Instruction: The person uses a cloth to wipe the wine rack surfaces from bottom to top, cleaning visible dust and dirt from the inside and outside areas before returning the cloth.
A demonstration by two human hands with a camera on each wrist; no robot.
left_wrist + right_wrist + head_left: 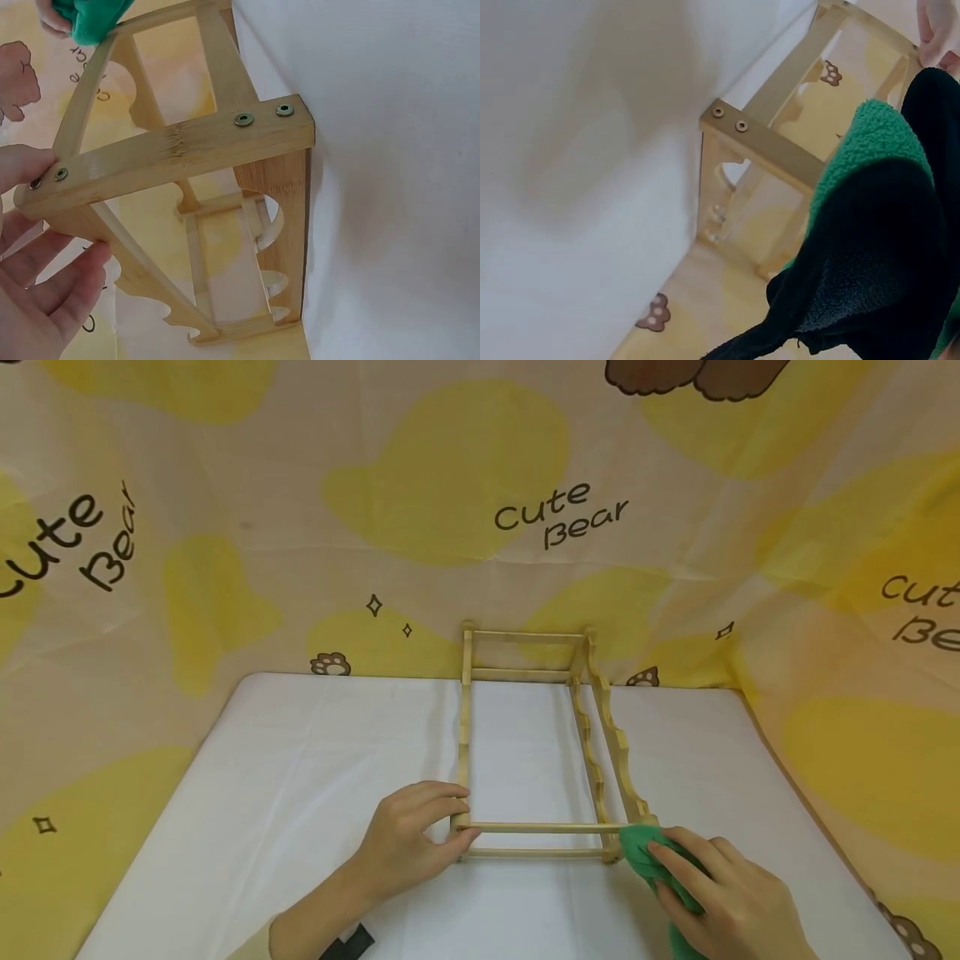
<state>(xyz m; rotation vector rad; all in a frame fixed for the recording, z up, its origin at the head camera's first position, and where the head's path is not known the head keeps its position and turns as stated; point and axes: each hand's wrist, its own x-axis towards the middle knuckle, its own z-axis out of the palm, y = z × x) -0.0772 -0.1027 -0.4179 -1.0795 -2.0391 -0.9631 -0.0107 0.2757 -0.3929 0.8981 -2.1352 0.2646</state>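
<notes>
A light wooden rack (536, 827) with scalloped side rails stands on the white tabletop. Bolt heads show on its end bar (180, 154) in the left wrist view. My left hand (420, 835) pinches the rack's near left corner, thumb on one side and fingers on the other. At the near right corner, my right hand (731, 889) grips a bunched green cloth (648, 852) that touches the rack there. Up close in the right wrist view, the fuzzy cloth (877, 139) covers most of that hand, with its lower part in dark shadow.
Behind and beside the white table (337, 760) hangs a yellow patterned fabric (450, 485) printed with "cute Bear". The rack's far end stands close to the back fabric. A black strap-like object (348, 942) lies by my left forearm at the lower edge.
</notes>
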